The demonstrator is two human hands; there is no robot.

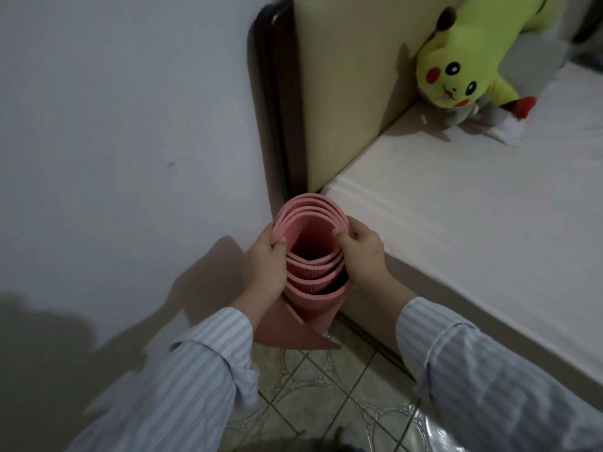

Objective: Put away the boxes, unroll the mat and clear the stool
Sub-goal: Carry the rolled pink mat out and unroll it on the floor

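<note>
Pink yoga mat (310, 256), rolled in loose coils, stands on end in the corner where the white wall (114, 125) meets the side of the bed (456, 223), its long axis running up and down and its open top end pointing up toward the head camera, so the spiral of ribbed layers shows from above. Its lower end sits on the patterned tiled floor (310, 386), where a loose outer flap of the mat spreads out toward the left and front. The left hand (266, 265) grips the left side of the roll's upper rim, thumb hooked inside over the edge and fingers wrapped round the outside. The right hand (362, 252) grips the right side of the rim in the same way, thumb inside and fingers curled over the outer layers. Both arms wear pale blue striped sleeves (489, 370). Behind the mat rises the beige padded headboard (342, 93) with a dark wooden edge against the wall. A yellow Pikachu plush (463, 63) lies at the head of the white mattress, leaning on the headboard, well apart from the mat.
</note>
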